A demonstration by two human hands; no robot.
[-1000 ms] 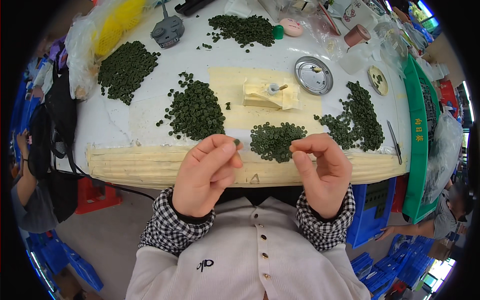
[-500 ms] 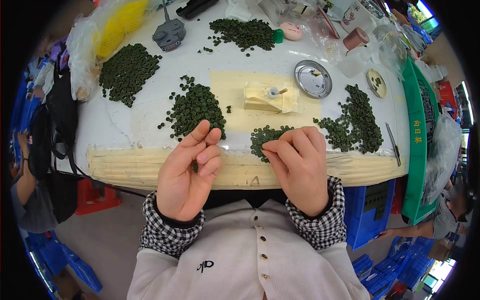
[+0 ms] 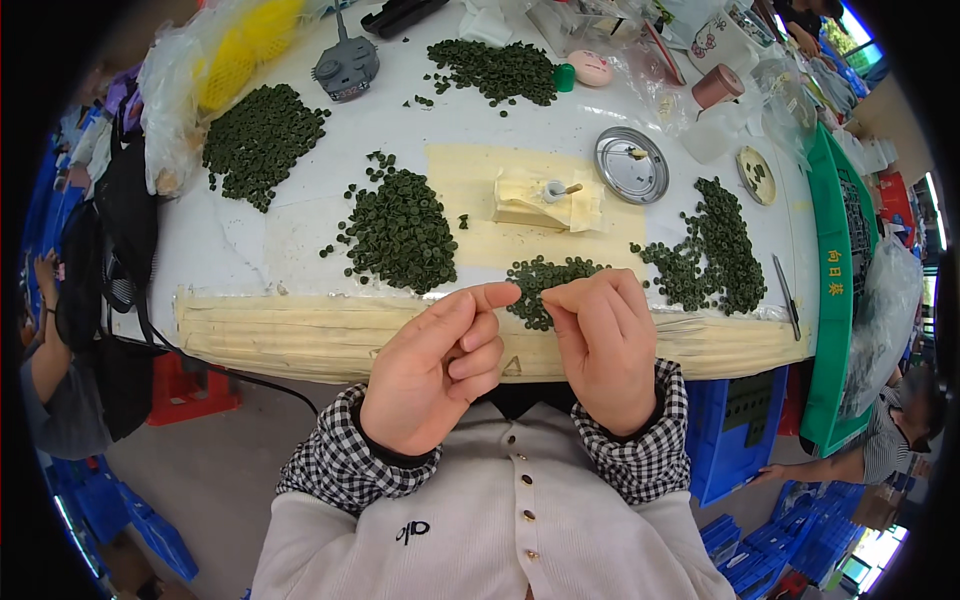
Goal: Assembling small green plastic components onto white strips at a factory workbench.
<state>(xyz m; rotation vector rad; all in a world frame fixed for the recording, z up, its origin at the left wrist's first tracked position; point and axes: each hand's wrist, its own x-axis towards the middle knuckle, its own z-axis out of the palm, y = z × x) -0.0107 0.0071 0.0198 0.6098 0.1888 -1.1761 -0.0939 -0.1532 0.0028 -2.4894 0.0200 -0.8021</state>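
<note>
Small dark-green pieces [image 3: 725,250], many ring-shaped: in several heaps on the table [image 3: 300,225], smallest heap [image 3: 535,280] just beyond both hands. Left hand [image 3: 425,385]: index outstretched, thumb alongside, other fingers [image 3: 478,360] curled; any piece at the tip, cannot tell. Right hand [image 3: 608,350]: thumb and forefinger tips touching or nearly so; contents, if any, not visible. Chief risk, as judged: a dropped piece, from tiny size and slight purchase, lost among lookalikes or over the nearby taped front edge [image 3: 280,325] to the floor [image 3: 230,450]. Second risk: scattering of the smallest heap, from a brush of knuckles. Surface: white, partly papered; tape-covered block [image 3: 525,212] with peg, silver round lid [image 3: 622,182], pale dish [image 3: 765,192] holding green bits, slim pen-like tool [image 3: 786,295], grey toy turret [image 3: 345,68]. Room: green tray [image 3: 838,220] at right, blue crate [image 3: 712,430] below, black bag [image 3: 120,220] at left, co-worker's hand [image 3: 770,472] far right.
</note>
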